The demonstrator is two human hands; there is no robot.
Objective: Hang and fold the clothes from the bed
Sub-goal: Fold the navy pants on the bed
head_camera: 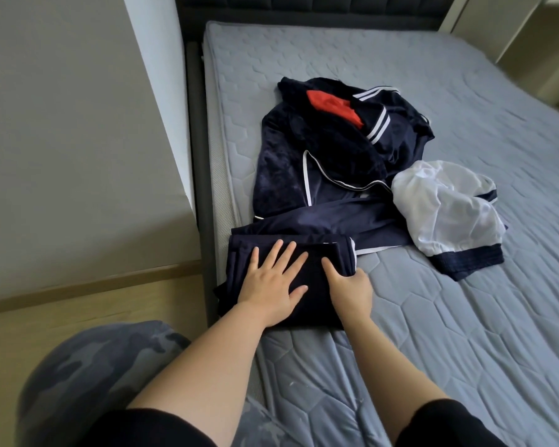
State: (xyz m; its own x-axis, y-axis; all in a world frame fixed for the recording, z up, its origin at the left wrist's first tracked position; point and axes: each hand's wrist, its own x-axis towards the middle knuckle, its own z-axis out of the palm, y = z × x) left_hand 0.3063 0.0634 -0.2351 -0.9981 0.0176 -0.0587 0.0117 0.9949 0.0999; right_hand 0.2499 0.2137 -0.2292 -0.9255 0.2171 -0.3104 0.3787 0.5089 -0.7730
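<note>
While the left hand [271, 285] lies flat with fingers spread on a folded navy garment [313, 262] at the near left edge of the bed [465, 333], the right hand [349, 288] grips that garment's right side. Behind it lie a heap of navy clothes [304, 175], a red item [333, 108] on top, and a white garment [446, 208] beside the heap.

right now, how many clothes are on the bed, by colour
navy: 3, the folded navy piece, the velvet jacket and the striped piece; they overlap, so there may be more
red: 1, the red item
white: 1, the white garment with a navy band
total: 5
</note>
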